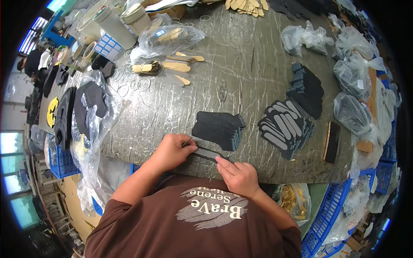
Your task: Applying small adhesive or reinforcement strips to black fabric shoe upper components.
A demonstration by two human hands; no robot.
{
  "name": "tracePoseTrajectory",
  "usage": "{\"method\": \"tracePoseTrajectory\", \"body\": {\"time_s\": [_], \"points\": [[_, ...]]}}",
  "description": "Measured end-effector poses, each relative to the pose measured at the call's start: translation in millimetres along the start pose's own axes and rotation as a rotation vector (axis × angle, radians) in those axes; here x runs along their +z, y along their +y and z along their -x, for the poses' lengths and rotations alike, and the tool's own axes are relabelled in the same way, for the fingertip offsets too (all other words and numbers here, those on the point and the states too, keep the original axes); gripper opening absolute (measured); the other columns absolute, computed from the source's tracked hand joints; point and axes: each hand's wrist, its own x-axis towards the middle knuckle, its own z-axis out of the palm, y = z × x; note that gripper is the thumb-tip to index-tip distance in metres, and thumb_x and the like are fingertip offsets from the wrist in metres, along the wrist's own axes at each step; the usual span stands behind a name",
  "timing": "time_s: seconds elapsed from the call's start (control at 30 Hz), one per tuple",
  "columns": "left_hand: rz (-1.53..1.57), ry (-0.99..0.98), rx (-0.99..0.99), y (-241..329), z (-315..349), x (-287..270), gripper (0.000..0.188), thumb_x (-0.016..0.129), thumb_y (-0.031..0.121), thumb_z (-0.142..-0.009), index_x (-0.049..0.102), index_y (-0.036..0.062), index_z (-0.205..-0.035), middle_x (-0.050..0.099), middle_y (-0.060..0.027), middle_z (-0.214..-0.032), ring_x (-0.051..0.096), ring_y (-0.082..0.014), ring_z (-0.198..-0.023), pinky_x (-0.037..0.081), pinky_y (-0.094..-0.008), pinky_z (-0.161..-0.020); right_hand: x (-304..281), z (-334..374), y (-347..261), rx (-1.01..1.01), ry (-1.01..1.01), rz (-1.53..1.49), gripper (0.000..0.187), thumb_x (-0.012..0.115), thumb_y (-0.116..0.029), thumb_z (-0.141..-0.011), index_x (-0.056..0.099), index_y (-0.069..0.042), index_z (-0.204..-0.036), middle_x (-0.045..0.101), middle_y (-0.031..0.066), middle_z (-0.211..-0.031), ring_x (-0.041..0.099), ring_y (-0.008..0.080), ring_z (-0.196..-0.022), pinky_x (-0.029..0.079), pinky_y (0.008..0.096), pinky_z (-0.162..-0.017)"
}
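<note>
Near the front edge of the table, a flat black piece with a grey strip (207, 152) lies between my two hands. My left hand (172, 151) is closed in a pinch at its left end, where a dark edge shows above the fingers. The fingers of my right hand (238, 173) are closed on the right end, the thumb side pressed against the strip. Just beyond my hands sits a fanned stack of plain black pieces (215, 127) with blue-grey edges. To the right lies a pile of black pieces with grey strips (282, 124), and behind it more black pieces (310, 92).
A phone (331, 142) lies at the right edge of the table (241, 73). Tan and grey strips (176, 69), loose rings (140, 84) and a clear bag (167, 38) are at the back left. Clear bags (350, 112) line the right side, above a blue crate (329, 215).
</note>
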Motion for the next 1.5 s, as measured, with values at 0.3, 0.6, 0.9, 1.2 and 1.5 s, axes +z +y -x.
{"method": "tracePoseTrajectory", "body": {"time_s": [0.3, 0.6, 0.9, 1.2, 1.5], "points": [[-0.281, 0.168, 0.353, -1, 2, 8, 0.011, 0.067, 0.009, -0.077, 0.065, -0.0006, -0.079, 0.061, -0.0185, -0.075, 0.06, -0.0356, -0.071, 0.048, -0.0389, -0.064, 0, 0, -1, 0.036, -0.025, -0.022, 0.009, 0.066, -0.012, -0.074, 0.067, -0.009, -0.083, 0.065, -0.004, -0.109, 0.052, 0.0138, -0.053, 0.041, 0.029, -0.048], [-0.139, 0.109, 0.491, -1, 5, 16, 0.01, 0.07, 0.007, -0.077, 0.063, 0.0004, -0.078, 0.06, -0.0108, -0.071, 0.059, -0.0245, -0.064, 0.046, -0.0336, -0.062, -9, -7, -6, 0.482, 0.188, -0.365, 0.013, 0.071, -0.011, -0.074, 0.066, -0.005, -0.085, 0.066, 0.0078, -0.09, 0.064, 0.0254, -0.071, 0.05, 0.0313, -0.059], [0.96, -0.401, 0.071, 3, -1, 8, 0.039, 0.051, 0.005, -0.089, 0.043, -0.005, -0.126, 0.054, -0.0054, -0.094, 0.047, -0.012, -0.064, 0.04, -0.023, -0.052, -70, -15, 38, 0.545, 0.332, 0.233, 0.025, 0.068, -0.005, -0.074, 0.067, -0.009, -0.098, 0.061, 0.0067, -0.112, 0.062, 0.0242, -0.068, 0.051, 0.0358, -0.061], [1.06, -0.381, 0.062, -9, 8, 7, 0.034, 0.055, 0.009, -0.091, 0.049, -0.0063, -0.121, 0.062, -0.0211, -0.1, 0.056, -0.016, -0.067, 0.048, -0.0279, -0.064, -2, -38, 16, 0.136, -0.1, 0.071, 0.033, 0.067, -0.014, -0.075, 0.065, -0.009, -0.107, 0.055, 0.0063, -0.128, 0.059, 0.0182, -0.055, 0.048, 0.0327, -0.053], [0.903, -0.311, 0.186, 6, 9, 21, 0.024, 0.052, 0.006, -0.093, 0.053, -0.003, -0.115, 0.063, -0.0135, -0.096, 0.065, -0.0192, -0.084, 0.053, -0.0273, -0.064, -14, -53, -9, 0.717, 0.1, -1.1, 0.01, 0.062, 0.001, -0.084, 0.061, 0.005, -0.094, 0.063, 0.0085, -0.085, 0.061, 0.0119, -0.076, 0.05, 0.0255, -0.065]]}}
